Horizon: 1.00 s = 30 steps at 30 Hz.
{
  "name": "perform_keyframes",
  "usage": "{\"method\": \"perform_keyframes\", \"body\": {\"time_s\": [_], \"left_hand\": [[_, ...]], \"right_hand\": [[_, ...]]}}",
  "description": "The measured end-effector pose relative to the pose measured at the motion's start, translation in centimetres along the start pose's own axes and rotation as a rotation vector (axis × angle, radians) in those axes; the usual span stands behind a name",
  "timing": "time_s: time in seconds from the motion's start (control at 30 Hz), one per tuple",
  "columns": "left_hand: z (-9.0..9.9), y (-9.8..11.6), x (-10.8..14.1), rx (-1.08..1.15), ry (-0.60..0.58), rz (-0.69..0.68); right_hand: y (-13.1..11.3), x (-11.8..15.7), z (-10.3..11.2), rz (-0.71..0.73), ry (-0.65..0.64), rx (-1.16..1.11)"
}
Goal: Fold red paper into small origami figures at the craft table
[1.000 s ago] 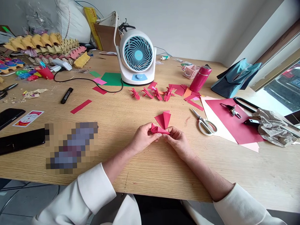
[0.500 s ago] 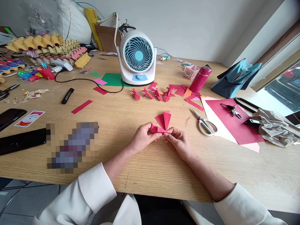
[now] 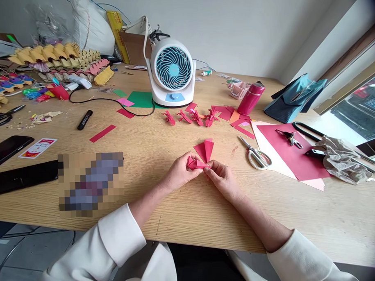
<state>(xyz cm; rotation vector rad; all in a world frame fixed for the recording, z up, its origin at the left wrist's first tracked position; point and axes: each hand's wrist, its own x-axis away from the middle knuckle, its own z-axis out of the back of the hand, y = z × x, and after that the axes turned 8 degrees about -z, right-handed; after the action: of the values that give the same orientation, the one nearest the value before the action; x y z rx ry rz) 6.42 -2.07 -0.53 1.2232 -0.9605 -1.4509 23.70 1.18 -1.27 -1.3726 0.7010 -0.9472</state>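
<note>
Plain red paper piece (image 3: 195, 164); white fan (image 3: 173, 71), blue grille; the bottle (image 3: 251, 98) looks pinkish-red, perhaps metallic.

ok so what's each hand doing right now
Left hand: closed, holding the folded red paper in a pinch grip.
Right hand: closed, pinching the same paper's right end.

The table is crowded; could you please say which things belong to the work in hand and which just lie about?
Likely in the work:
- folded red paper, in left hand and right hand
- loose red folded piece
- red paper figures
- scissors, perhaps

Likely just lying about:
- fan
- black marker
- red bottle
- teal bag
</note>
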Motion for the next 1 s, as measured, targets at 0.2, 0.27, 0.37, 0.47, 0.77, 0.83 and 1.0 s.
{"method": "perform_keyframes", "body": {"time_s": [0.2, 0.27, 0.37, 0.47, 0.77, 0.83, 1.0], "left_hand": [[0.3, 0.0, -0.3, 0.258, -0.011, 0.104], [0.4, 0.1, -0.3, 0.198, -0.026, 0.076], [0.5, 0.2, -0.1, 0.072, -0.054, 0.003], [0.5, 0.2, -0.1, 0.054, -0.067, -0.016], [1.0, -0.3, -0.5, 0.199, 0.001, 0.1], [1.1, -0.4, -0.5, 0.224, 0.014, 0.103], [0.9, -0.2, -0.4, 0.282, -0.018, 0.115]], "right_hand": [[0.0, -0.2, 0.2, -0.005, 0.034, -0.049], [0.0, -0.2, 0.2, -0.016, 0.007, -0.032], [0.0, -0.1, 0.1, -0.016, -0.029, 0.007], [0.1, -0.1, 0.1, 0.0, -0.011, 0.021], [0.0, -0.1, 0.4, -0.018, -0.046, 0.021], [0.1, 0.0, 0.4, -0.013, -0.046, 0.064], [0.3, 0.1, 0.3, 0.004, -0.034, 0.099]]}}
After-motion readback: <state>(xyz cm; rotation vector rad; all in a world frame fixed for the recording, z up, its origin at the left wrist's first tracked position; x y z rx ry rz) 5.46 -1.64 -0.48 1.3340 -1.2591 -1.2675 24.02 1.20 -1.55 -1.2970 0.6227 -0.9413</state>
